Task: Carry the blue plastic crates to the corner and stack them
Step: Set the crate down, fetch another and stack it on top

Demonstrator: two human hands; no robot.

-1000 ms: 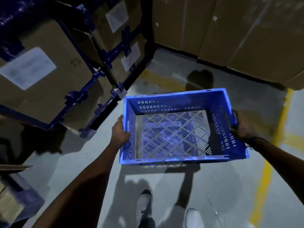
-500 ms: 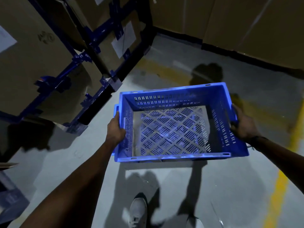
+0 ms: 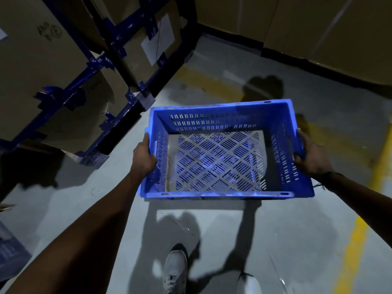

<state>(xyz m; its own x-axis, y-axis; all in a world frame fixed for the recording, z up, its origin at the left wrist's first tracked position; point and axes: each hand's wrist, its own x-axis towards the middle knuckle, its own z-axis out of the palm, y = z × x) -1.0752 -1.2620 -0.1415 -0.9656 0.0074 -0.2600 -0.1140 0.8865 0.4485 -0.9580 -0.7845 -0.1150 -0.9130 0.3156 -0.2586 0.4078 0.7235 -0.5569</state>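
Note:
An empty blue plastic crate (image 3: 222,194) with slotted walls and a lattice floor hangs in the air in front of me, above the grey concrete. My left hand (image 3: 144,158) grips its left rim and my right hand (image 3: 311,154) grips its right rim. The crate is held roughly level, its long side across my view. No other crate is in sight.
Blue metal racking (image 3: 110,66) loaded with labelled cardboard boxes (image 3: 42,60) stands on the left. More cardboard boxes (image 3: 318,28) line the far wall, forming a corner with bare floor (image 3: 214,68). A yellow floor line (image 3: 358,240) runs on the right. My shoes (image 3: 175,270) are below.
I have stepped forward with the crate in both hands; the racking and the boxed corner have come closer. The grip on both rims is unchanged.

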